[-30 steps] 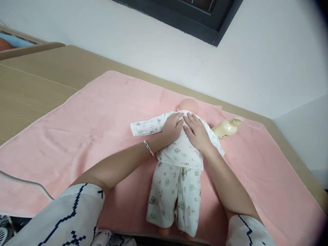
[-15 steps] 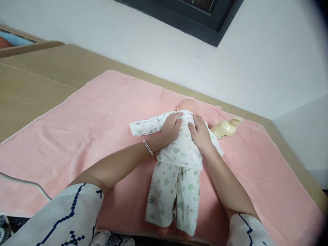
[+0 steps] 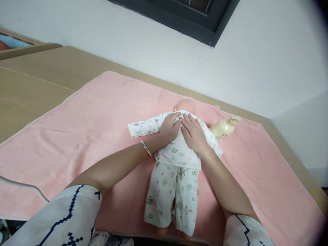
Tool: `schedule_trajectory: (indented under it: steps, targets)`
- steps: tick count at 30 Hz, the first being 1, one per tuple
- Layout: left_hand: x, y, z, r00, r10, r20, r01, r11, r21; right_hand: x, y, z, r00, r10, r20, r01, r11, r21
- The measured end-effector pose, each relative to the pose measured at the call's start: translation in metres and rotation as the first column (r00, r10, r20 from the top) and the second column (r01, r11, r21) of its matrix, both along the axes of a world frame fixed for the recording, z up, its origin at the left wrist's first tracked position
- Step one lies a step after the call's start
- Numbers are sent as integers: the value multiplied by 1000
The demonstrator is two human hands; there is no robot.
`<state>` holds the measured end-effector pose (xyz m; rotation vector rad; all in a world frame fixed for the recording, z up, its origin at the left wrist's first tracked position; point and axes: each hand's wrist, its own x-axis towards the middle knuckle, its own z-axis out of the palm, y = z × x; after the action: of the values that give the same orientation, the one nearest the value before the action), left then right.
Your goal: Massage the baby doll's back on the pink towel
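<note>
A baby doll in a white printed shirt and trousers lies on a pink towel, head away from me. My left hand rests flat on the doll's upper body on the left, fingers stretched out near the collar. My right hand lies flat beside it on the right, fingers spread on the shirt. Neither hand grips anything. A silver bangle sits on my left wrist.
A cream lotion bottle lies on the towel just right of the doll's shoulder. The towel covers a wooden table against a white wall. A dark window frame is above. A white cable crosses the towel's near left edge.
My right hand slid back from the doll's right shoulder toward the middle of the chest. The left hand stayed in place.
</note>
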<state>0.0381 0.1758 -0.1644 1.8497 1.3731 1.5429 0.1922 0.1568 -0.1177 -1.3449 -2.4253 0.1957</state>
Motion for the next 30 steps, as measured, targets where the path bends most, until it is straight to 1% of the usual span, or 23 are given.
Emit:
schedule_trajectory:
  steps: [2, 4, 6, 8, 10, 12, 14, 16, 18, 21, 22, 24, 26, 28, 30]
  targets:
    - [1, -1, 1, 998, 15, -64, -15, 1000, -3, 5, 7, -3, 991, -115, -63, 114, 993, -7]
    - [4, -4, 1, 985, 44, -167, -42, 999, 16, 6, 9, -7, 974, -212, -78, 211, 977, -17]
    - [7, -7, 2, 957, 102, -272, -94, 995, 41, 4, 8, -8, 964, -263, -34, 263, 965, 9]
    - [9, -8, 3, 925, 158, -344, -149, 987, 54, 0, 2, -8, 952, -304, 39, 300, 950, 83]
    - [8, -6, 5, 907, 172, -385, -166, 985, 49, -7, -8, -7, 935, -341, 95, 325, 933, 152]
    - [4, 0, 8, 902, 140, -409, -140, 990, 31, -13, -21, -5, 931, -341, 128, 314, 930, 191]
    - [-1, 6, 11, 901, 84, -425, -94, 996, -2, -18, -32, -3, 937, -312, 153, 278, 937, 212]
    - [-2, 7, 14, 887, 53, -459, -71, 997, -22, -19, -35, 0, 939, -296, 172, 261, 944, 202]
    - [1, 0, 17, 854, 74, -516, -96, 995, -17, -14, -28, 3, 942, -290, 168, 270, 954, 133]
    - [11, -20, 19, 803, 131, -582, -142, 990, 27, 1, -5, 5, 961, -249, 121, 251, 968, -2]
    - [15, -26, 20, 791, 134, -598, -137, 990, 40, 5, 2, 5, 968, -230, 104, 234, 972, -31]
    - [18, -33, 20, 769, 109, -630, -99, 994, 52, 10, 11, 4, 974, -209, 86, 214, 976, -49]
    - [14, -29, 21, 754, 67, -654, -59, 998, 35, 8, 10, 4, 970, -225, 97, 229, 973, -34]
    - [6, -16, 20, 753, 38, -657, -42, 999, 10, 1, -1, 6, 958, -252, 135, 256, 967, -12]
    - [-2, -2, 19, 762, 20, -647, -35, 999, -11, -7, -16, 8, 951, -246, 187, 248, 969, 15]
